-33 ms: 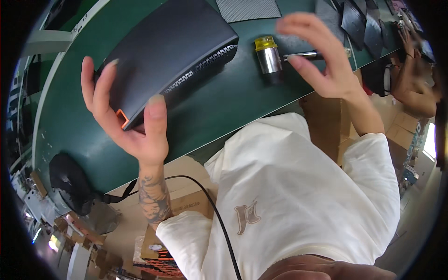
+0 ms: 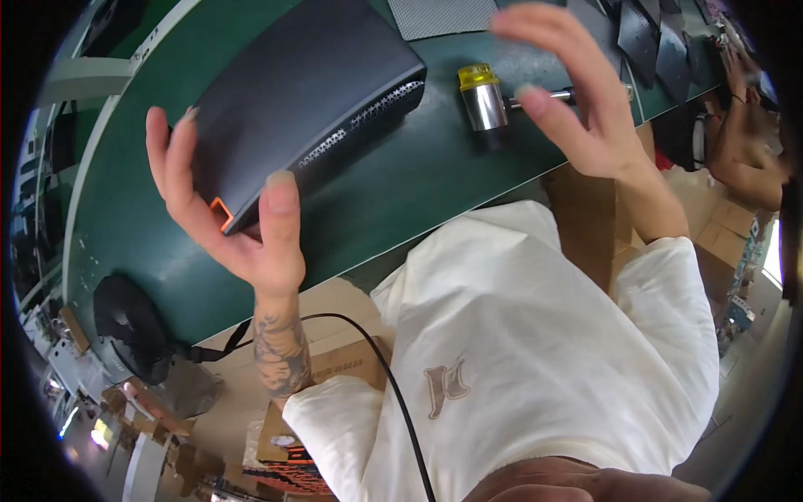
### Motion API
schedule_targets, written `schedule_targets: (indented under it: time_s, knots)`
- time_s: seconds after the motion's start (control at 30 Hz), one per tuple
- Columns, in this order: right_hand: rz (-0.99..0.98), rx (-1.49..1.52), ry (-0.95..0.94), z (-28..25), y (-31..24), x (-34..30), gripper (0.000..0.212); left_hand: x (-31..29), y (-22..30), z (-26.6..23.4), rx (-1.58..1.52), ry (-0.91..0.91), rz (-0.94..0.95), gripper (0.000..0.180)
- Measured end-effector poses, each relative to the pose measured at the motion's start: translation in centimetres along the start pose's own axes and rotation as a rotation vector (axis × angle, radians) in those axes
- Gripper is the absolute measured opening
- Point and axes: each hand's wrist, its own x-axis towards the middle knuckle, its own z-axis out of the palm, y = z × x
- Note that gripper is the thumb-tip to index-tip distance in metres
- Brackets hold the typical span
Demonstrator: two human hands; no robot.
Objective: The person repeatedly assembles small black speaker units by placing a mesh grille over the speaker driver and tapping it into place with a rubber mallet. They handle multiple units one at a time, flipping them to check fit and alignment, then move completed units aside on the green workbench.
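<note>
Spanning the orange-trimmed corner of one black casing [image 2: 309, 84] lying on the green table [image 2: 368, 197], the left hand [image 2: 251, 259] is showing thumb and fingers wide apart; whether it is gripping, I cannot tell. One yellow-capped mallet [image 2: 484, 105] is lying right of the casing, with green surface showing between them. Farther right, the right hand [image 2: 606, 138] is hovering wide-fingered, hiding part of the mallet's handle. The table's near edge is running diagonally on the person's side of the casing. One grey mesh sheet [image 2: 443, 17] beyond the casing is being cut off above.
</note>
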Motion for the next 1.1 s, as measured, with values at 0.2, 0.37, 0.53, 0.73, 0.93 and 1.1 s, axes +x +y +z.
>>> schedule_targets:
  time_s: [0.2, 0.37, 0.53, 0.73, 0.93, 1.1]
  knots:
    - [0.455, 0.728, 0.202, 6.7, -5.7, 5.2, 0.066, 0.3, 1.4, 0.8, -0.112, 0.035, -0.157, 0.119]
    - [0.365, 0.73, 0.251, 7.6, -6.2, 5.3, 0.071, 0.1, 2.1, 0.5, -0.176, 0.014, -0.285, 0.132]
    - [0.35, 0.741, 0.249, 7.4, -6.1, 4.9, 0.074, 0.3, 2.2, 0.6, -0.274, 0.046, -0.329, 0.134]
    - [0.341, 0.77, 0.249, 7.9, -6.2, 5.0, 0.077, 0.3, 1.9, 0.2, -0.15, -0.016, -0.259, 0.112]
    - [0.335, 0.841, 0.22, 8.4, -5.6, 5.2, 0.081, 0.3, 1.9, 0.1, -0.138, -0.032, -0.258, 0.108]
    - [0.288, 0.975, 0.139, 7.6, -5.2, 5.2, 0.085, 0.5, 1.7, -0.3, -0.109, -0.061, -0.214, 0.107]
